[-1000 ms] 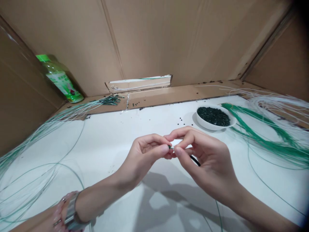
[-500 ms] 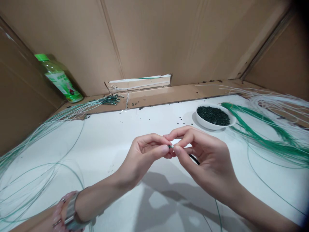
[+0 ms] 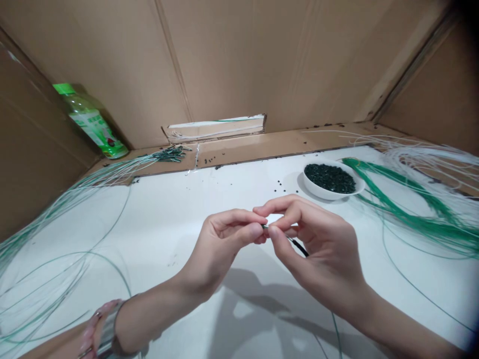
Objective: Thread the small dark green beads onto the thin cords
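In front of me, over the white tabletop (image 3: 164, 219), my two hands meet at the fingertips. My left hand (image 3: 224, 232) is closed, pinching a tiny dark green bead (image 3: 264, 227). My right hand (image 3: 318, 239) is closed too, its thumb and index finger pinched on a thin pale strand right beside the bead. A slim black rod (image 3: 299, 247) shows under the right fingers; what it is I cannot tell. Below the right hand a green cord (image 3: 338, 334) hangs down. The fingertips hide most of what is held.
A white bowl (image 3: 322, 193) of dark green beads stands beyond my right hand, with a few loose beads nearby. Green cords (image 3: 419, 214) and white cords (image 3: 445, 154) lie right. Beaded cords (image 3: 170, 153) spread left, near a green bottle (image 3: 95, 127). Cardboard walls (image 3: 239, 60) surround the table.
The fingertips have drawn slightly closer, so less of the pale strand shows between them. More of the black rod is visible under my right hand. Everything else is unchanged.
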